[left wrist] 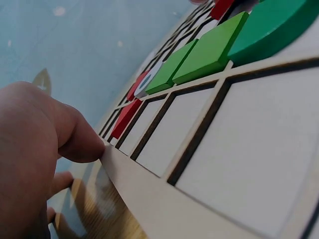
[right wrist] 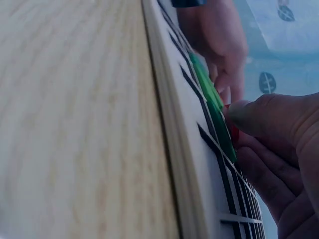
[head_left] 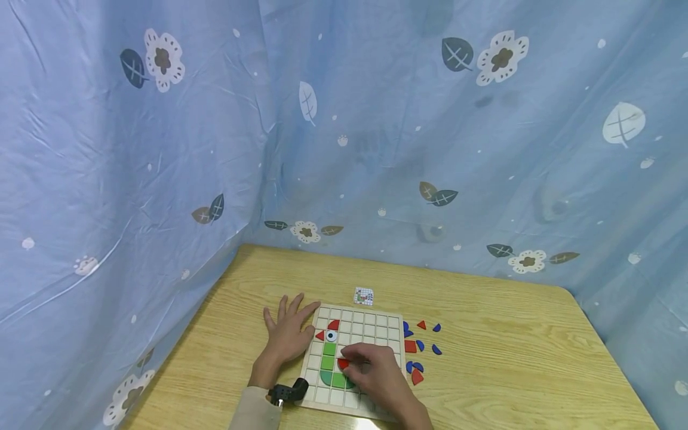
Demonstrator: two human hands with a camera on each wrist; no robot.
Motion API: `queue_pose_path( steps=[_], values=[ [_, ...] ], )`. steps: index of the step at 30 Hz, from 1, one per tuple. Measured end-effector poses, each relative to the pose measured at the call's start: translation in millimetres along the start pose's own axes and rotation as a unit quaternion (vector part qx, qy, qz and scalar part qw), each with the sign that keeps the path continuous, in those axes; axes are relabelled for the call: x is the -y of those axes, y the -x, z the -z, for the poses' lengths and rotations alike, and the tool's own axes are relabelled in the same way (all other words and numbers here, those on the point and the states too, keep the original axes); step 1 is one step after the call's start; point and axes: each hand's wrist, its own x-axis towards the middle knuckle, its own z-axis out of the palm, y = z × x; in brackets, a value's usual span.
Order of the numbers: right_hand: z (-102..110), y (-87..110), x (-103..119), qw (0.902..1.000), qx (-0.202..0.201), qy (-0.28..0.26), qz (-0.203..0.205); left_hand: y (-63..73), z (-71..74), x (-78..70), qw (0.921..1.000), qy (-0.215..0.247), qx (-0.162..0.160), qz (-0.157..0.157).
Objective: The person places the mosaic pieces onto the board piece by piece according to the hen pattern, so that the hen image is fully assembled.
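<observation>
A pale wooden grid board [head_left: 372, 331] lies on the table. My right hand [head_left: 378, 373] is over its middle, thumb and fingers pinching a small red piece [head_left: 343, 363] with a curved edge; the fingers partly cover it. Along the board's left side, my left hand [head_left: 288, 334] rests with spread fingers, its thumb [left wrist: 87, 144] touching the rim in the left wrist view. Bright green squares [head_left: 327, 362] and dark green curved pieces [head_left: 325, 377] fill some cells. Above them sit a round eye piece [head_left: 331, 335], a red triangle [head_left: 320, 335] and a red quarter-circle [head_left: 334, 325].
Right of the board lie loose pieces: several blue curved ones [head_left: 437, 349], a red square [head_left: 411, 346] and red triangular ones [head_left: 421, 325]. A small printed card [head_left: 364, 296] lies behind the board. A patterned blue curtain [head_left: 344, 155] hangs round the wooden table [head_left: 510, 358].
</observation>
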Motion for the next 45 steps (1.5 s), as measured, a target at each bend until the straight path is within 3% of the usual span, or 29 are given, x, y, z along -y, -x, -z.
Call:
queue_pose_path(
  steps=[14, 27, 32, 38, 45],
  values=[
    [-10.3, -4.4, 5.1, 0.9959, -0.018, 0.079, 0.042, -1.2, 1.3, -0.2, 1.0000, -0.007, 0.000, -0.003],
    [-8.2, -3.4, 3.4, 0.9982, -0.017, 0.052, 0.025, -0.9, 0.8, 0.1, 1.0000, -0.005, -0.004, -0.006],
    [9.6, 9.5, -4.3, 0.9998, -0.009, -0.013, -0.008, 0.7, 1.4, -1.9, 1.0000, 0.002, -0.004, -0.003],
    [45.3, 31.5, -12.5, 0.9940, -0.024, -0.102, -0.032, -0.1, 1.5, -2.4, 1.0000, 0.004, -0.006, -0.004],
    [87.9, 57.5, -30.7, 0.9875, -0.042, -0.144, -0.050, 0.7, -0.5, 0.1, 1.0000, 0.003, -0.004, -0.003]
  ],
)
